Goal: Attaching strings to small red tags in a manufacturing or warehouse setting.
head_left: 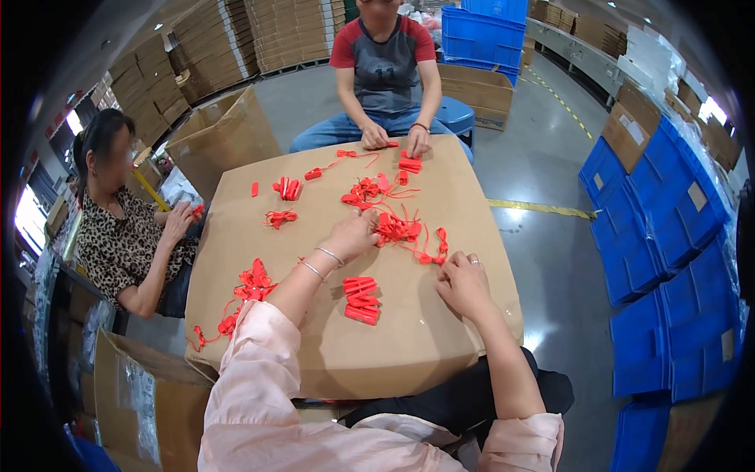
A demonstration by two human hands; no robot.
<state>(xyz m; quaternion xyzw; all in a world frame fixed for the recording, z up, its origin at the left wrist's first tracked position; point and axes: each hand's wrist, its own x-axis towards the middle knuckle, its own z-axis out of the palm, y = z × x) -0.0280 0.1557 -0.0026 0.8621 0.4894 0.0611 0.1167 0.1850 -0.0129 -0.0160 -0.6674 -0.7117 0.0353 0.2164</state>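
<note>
Your left hand (351, 235) reaches across the cardboard tabletop (425, 330), fingers curled into the tangled heap of red ties (397, 229) near the middle. Your right hand (462, 282) rests just below a loose red tie (431, 253), fingers narrow and pinched at its end. A tidy stack of folded red pieces (361, 300) lies between your forearms, apart from both

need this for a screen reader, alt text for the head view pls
The person's left hand reaches into a tangle of small red plastic strips on a brown cardboard tabletop, right hand resting beside it. Two other people sit at the table's far and left edges.
</note>
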